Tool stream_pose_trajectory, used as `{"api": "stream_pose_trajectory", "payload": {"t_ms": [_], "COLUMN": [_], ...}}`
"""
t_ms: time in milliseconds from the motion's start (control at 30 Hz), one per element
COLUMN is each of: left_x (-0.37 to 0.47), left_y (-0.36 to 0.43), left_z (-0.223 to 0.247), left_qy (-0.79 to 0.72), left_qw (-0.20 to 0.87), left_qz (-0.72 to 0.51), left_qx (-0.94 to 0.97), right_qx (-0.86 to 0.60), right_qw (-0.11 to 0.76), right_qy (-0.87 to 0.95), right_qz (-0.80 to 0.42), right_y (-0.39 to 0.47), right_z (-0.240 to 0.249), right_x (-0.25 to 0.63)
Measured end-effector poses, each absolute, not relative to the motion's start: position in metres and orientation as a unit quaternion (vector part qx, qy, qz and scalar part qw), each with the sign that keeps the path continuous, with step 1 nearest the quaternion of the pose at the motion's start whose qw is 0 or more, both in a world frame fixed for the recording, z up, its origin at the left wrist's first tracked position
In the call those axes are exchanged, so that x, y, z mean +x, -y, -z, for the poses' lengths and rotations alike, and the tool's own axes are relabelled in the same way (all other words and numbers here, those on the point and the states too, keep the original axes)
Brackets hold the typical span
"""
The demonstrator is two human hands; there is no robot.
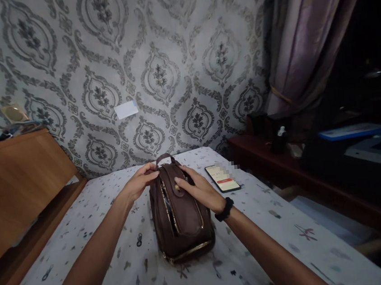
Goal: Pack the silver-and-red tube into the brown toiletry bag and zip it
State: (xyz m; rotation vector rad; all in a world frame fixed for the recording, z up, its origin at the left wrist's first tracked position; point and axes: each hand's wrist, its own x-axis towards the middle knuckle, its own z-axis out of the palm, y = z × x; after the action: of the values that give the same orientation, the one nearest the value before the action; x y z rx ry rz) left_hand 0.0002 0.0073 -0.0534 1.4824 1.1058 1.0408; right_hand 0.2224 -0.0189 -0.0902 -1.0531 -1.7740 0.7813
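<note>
A brown leather-look backpack (pixel 186 213) with gold zips, a top handle and a front flap with a round gold stud lies on the patterned white bed sheet. The front zip on its left side is partly open, showing a dark gap. At the upper left edge, beside the handle, my left hand (pixel 142 180) has its thumb and fingers closed on the bag; the exact grip spot is hard to make out. My right hand (pixel 202 189), a black band on its wrist, grips the upper right side, thumb on the front by the stud and fingertips hidden.
A phone (pixel 222 178) with a lit screen lies right of the bag. To the left stands a wooden headboard-like panel (pixel 20 178) with small items on top. A dark red ledge (pixel 245 148) with a small bottle runs along the right, beneath a tied curtain (pixel 302 44). Patterned wallpaper is behind.
</note>
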Motion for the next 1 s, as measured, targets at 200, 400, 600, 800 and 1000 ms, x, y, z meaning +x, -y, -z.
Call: {"api": "stream_pose_trajectory", "payload": {"t_ms": [200, 400, 600, 800, 1000], "left_x": [-0.006, 0.010, 0.013, 0.012, 0.006], "left_y": [-0.012, 0.017, 0.038, 0.037, 0.033], "left_z": [0.060, 0.073, 0.086, 0.095, 0.099], "left_qy": [-0.454, -0.458, -0.491, -0.477, -0.455], "left_qw": [0.469, 0.248, 0.142, 0.113, 0.161], "left_qz": [-0.445, -0.554, -0.509, -0.483, -0.469], "left_qx": [0.613, 0.650, 0.693, 0.726, 0.740], "right_qx": [-0.415, -0.457, -0.466, -0.434, -0.383], "right_qw": [0.466, 0.440, 0.331, 0.320, 0.459], "right_qy": [0.719, 0.750, 0.818, 0.842, 0.799], "right_qz": [-0.306, -0.189, -0.066, 0.007, -0.061], "right_y": [0.019, 0.045, 0.086, 0.103, 0.111], "right_z": [0.090, 0.088, 0.100, 0.112, 0.095], "right_x": [0.224, 0.220, 0.218, 0.221, 0.232]}}
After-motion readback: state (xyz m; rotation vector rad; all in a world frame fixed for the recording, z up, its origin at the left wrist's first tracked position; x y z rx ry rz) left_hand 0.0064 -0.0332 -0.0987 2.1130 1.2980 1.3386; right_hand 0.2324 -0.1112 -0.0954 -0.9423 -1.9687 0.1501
